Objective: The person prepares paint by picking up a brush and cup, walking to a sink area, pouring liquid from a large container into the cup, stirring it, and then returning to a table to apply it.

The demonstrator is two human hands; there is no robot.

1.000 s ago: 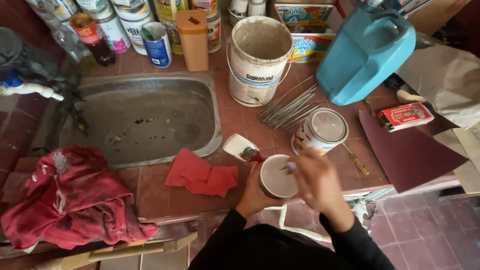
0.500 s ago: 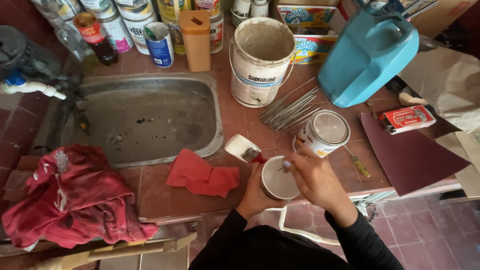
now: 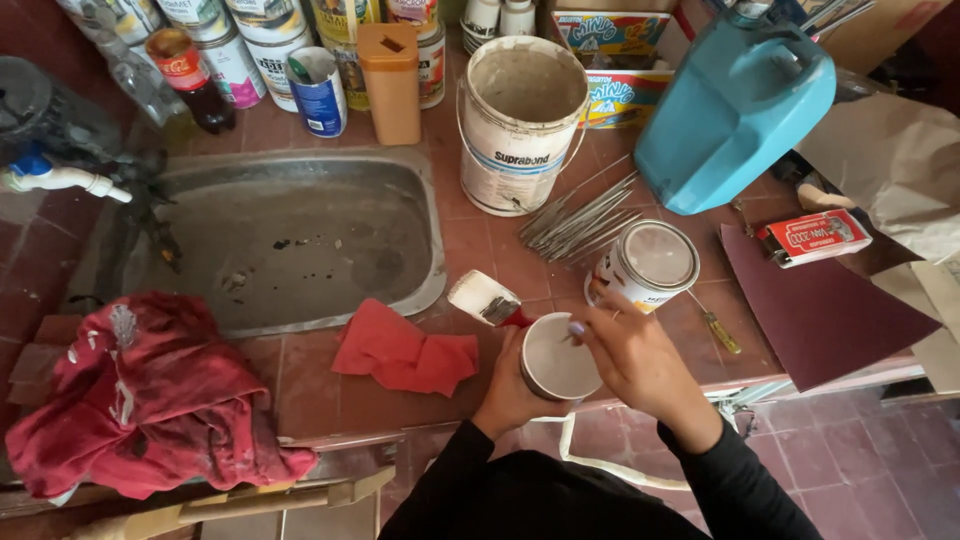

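Note:
My left hand (image 3: pixel 512 392) grips a small round container of pale paint (image 3: pixel 556 358) at the counter's front edge. My right hand (image 3: pixel 640 362) rests on the container's right rim, its fingers pinched over the paint; whatever they hold is too small to make out. A paintbrush (image 3: pixel 484 298) with pale bristles and a red handle lies just left of the container. A closed paint can (image 3: pixel 650 262) stands right behind my right hand.
A metal sink (image 3: pixel 290 240) fills the left middle, with a red rag (image 3: pixel 405 352) and a red cloth heap (image 3: pixel 140 400) near it. A big white bucket (image 3: pixel 520 120), blue jerrycan (image 3: pixel 735 110), thin metal rods (image 3: pixel 580 218), screwdriver (image 3: pixel 718 330), dark red sheet (image 3: pixel 815 312) and several cans at the back crowd the counter.
My right hand came forward from beside the paint can onto the small container. My left hand has closed around its left side.

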